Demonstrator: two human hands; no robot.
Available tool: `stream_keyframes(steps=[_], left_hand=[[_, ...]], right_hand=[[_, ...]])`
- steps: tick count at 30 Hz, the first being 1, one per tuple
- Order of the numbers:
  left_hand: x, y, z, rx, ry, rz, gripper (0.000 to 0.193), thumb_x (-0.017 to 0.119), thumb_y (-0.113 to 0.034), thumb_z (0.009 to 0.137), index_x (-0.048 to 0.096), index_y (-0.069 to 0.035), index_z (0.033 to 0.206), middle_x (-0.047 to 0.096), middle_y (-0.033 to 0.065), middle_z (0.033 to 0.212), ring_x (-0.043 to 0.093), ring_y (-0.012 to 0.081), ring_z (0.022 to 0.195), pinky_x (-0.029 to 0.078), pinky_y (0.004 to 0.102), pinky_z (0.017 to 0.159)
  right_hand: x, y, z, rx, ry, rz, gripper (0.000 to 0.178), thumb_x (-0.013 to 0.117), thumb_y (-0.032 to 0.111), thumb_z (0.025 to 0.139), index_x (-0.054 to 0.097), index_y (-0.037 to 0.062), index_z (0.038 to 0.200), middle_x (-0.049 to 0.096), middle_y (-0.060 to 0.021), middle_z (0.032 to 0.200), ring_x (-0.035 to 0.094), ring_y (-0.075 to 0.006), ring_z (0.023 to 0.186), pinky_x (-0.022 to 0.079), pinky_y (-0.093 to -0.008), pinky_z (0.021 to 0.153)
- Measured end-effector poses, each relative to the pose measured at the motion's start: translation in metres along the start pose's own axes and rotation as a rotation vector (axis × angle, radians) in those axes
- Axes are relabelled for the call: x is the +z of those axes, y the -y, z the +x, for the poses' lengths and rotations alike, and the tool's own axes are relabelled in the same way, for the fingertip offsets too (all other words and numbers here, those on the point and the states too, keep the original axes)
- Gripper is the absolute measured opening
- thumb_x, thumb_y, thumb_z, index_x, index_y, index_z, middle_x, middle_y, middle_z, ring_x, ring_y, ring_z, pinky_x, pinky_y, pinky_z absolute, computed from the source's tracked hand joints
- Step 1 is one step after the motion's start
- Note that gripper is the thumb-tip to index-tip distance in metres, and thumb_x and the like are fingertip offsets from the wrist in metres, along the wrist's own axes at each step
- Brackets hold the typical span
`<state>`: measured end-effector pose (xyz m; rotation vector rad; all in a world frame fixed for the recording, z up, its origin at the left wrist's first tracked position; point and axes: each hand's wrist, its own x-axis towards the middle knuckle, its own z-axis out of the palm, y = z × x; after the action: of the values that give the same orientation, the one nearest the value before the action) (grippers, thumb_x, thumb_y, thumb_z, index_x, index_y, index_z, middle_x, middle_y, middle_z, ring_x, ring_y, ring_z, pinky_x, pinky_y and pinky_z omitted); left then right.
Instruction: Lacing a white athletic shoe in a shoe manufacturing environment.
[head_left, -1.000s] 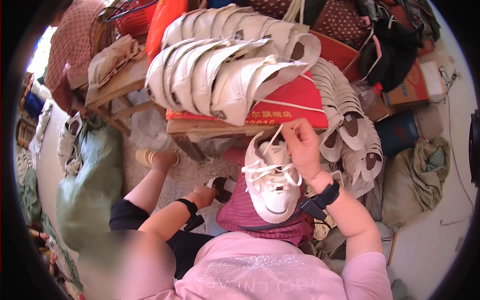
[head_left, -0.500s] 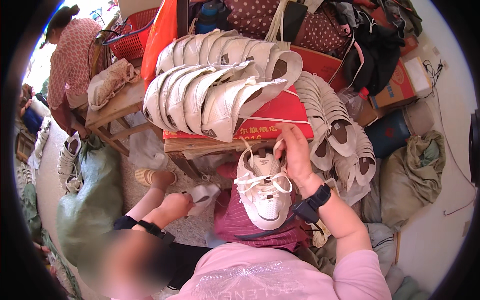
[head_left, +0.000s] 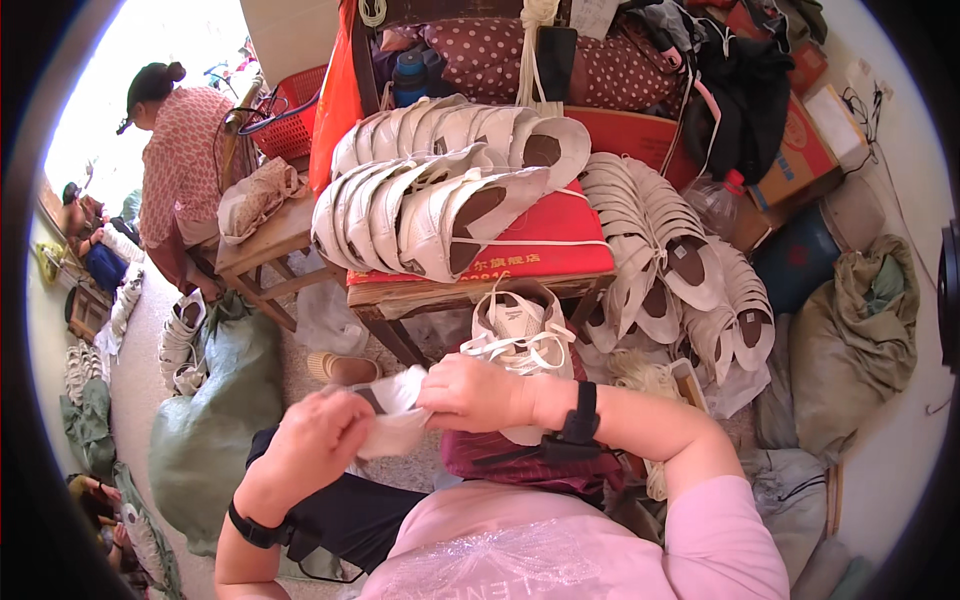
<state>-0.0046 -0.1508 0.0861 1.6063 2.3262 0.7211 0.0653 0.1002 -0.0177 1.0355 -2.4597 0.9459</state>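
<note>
Shoe upper is left of the laced sneaker, right hand pinching one edge, left hand probably gripping the other (blurry). Looks like straightening it; next move wants both edges steady.

Held upper white, dark inside; laced shoe white; fabric maroon, white-dotted; sack green.

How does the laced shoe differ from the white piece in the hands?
The laced shoe lies on maroon cloth; the white piece is held between left hand and right hand. The shoe shows white laces; the blurred piece shows none. Both are mostly white.
</note>
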Motion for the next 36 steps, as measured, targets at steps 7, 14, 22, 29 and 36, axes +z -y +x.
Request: stream_keyframes(steps=[7, 14, 22, 29, 36], left_hand=[[0.024, 0.01, 0.016, -0.006, -0.721, -0.444, 0.026, 0.05, -0.006, 0.1, 0.053, 0.002, 0.125, 0.058, 0.0101, 0.126, 0.058, 0.0132, 0.099, 0.046, 0.0285, 0.092], [0.108, 0.005, 0.074, -0.079, -0.454, -0.518, 0.049, 0.06, -0.008, 0.094, 0.043, -0.005, 0.14, 0.04, 0.0107, 0.143, 0.05, 0.0207, 0.121, 0.044, 0.0355, 0.1], [0.129, -0.008, 0.14, 0.023, -0.519, -0.444, 0.071, 0.07, -0.028, 0.089, 0.035, -0.004, 0.146, 0.038, 0.0238, 0.141, 0.041, 0.0369, 0.132, 0.036, 0.0432, 0.111], [0.142, 0.008, 0.155, -0.081, -0.279, -0.88, 0.082, 0.081, -0.037, 0.08, 0.038, -0.005, 0.143, 0.045, 0.0211, 0.135, 0.046, 0.031, 0.128, 0.037, 0.0399, 0.109], [0.146, 0.02, 0.156, -0.086, -0.277, -0.745, 0.072, 0.078, -0.02, 0.084, 0.038, -0.004, 0.142, 0.054, 0.0121, 0.128, 0.054, 0.0188, 0.116, 0.045, 0.0325, 0.1]], right_hand=[[-0.055, 0.029, -0.021, 0.65, -0.403, 1.01, 0.025, 0.064, 0.019, 0.097, 0.062, 0.0022, 0.116, 0.071, -0.0085, 0.106, 0.069, -0.0182, 0.092, 0.055, -0.0328, 0.08], [-0.086, 0.021, -0.076, 0.968, -0.885, 1.31, 0.036, 0.061, 0.025, 0.101, 0.059, -0.0019, 0.124, 0.069, -0.0102, 0.115, 0.068, -0.0168, 0.099, 0.055, -0.0324, 0.09], [-0.106, 0.025, -0.1, 1.37, -0.53, 1.093, 0.05, 0.069, 0.045, 0.093, 0.064, -0.0041, 0.103, 0.069, -0.0096, 0.096, 0.067, -0.017, 0.085, 0.055, -0.0323, 0.075], [-0.105, -0.021, -0.109, 0.948, -0.617, -0.182, 0.067, 0.075, 0.047, 0.086, 0.053, -0.0042, 0.123, 0.061, -0.02, 0.113, 0.063, -0.0286, 0.098, 0.052, -0.0385, 0.084], [-0.061, -0.042, -0.086, 0.634, -0.602, 0.031, 0.048, 0.055, 0.04, 0.101, 0.055, 0.0006, 0.128, 0.052, -0.0182, 0.126, 0.053, -0.0307, 0.118, 0.041, -0.0361, 0.103]])
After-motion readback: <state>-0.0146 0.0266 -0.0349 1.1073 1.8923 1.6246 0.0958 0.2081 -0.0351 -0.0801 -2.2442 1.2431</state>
